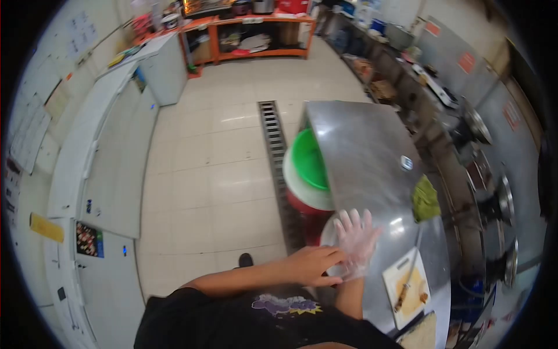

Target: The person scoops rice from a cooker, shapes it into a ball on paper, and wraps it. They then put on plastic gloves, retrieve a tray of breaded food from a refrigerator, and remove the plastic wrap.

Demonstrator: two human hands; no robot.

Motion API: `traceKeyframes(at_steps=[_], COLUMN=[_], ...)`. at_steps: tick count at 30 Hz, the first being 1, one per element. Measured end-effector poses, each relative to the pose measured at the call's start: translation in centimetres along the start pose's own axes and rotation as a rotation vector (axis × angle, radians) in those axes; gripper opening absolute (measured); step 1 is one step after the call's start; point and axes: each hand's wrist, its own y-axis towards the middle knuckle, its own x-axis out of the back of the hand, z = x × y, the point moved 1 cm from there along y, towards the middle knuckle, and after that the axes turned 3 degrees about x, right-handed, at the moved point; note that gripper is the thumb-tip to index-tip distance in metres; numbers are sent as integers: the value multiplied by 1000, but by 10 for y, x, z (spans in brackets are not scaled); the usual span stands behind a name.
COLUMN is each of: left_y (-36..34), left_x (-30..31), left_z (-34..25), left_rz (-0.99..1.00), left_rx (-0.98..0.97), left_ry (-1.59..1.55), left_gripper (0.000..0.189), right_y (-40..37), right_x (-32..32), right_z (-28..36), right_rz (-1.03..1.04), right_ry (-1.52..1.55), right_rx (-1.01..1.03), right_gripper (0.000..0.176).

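My right hand (356, 244) wears a clear plastic glove, its fingers spread and pointing away from me. My bare left hand (317, 264) reaches across from the left, fingers closed on the glove near the right wrist. Both hands are over the left edge of the steel table (366, 145). To their right lies a white cutting board (392, 279) with small brown pieces and a long thin tool on it. A green cloth (426, 199) sits farther up the table, beyond a small pale item (407, 163) in part.
A green basin (309, 160) and stacked buckets stand beside the table's left side. A floor drain (273, 139) runs along there. White cabinets (116, 157) line the left wall. An orange-framed shelf (261, 53) is at the back; burners and clutter fill the right.
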Motion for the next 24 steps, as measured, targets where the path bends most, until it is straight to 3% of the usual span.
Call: traceKeyframes(at_steps=[3,5,8,10,13,19,23,24], left_y=[-11,-11,-10,-5,11,102,195,219], left_x=[97,161,234,269,328,464,555,576], left_z=[32,56,105,154,239,428,505,521], left_rz=[-127,-276,-310,-362,-435,-205,-36,-72], left_rx=[77,64,161,119,232,411,458,482], left_ry=[161,323,429,448,546,701,694,666], left_gripper=[49,49,46,36,16,18,21,22], right_y=[53,97,161,212,292,507,633,665], right_x=[-116,-168,-226,-253,-303,-361,-415,-429], right_z=[-82,-121,-179,-216,-266,-354,-374,-376], right_rz=[53,94,183,214,224,173,84,87], right_ry=[61,-18,-96,-69,-85,-101,-98,-120], right_rx=[-204,-235,-243,-242,-198,-104,-87,-79], right_gripper=[104,104,105,104,103,91,87,83])
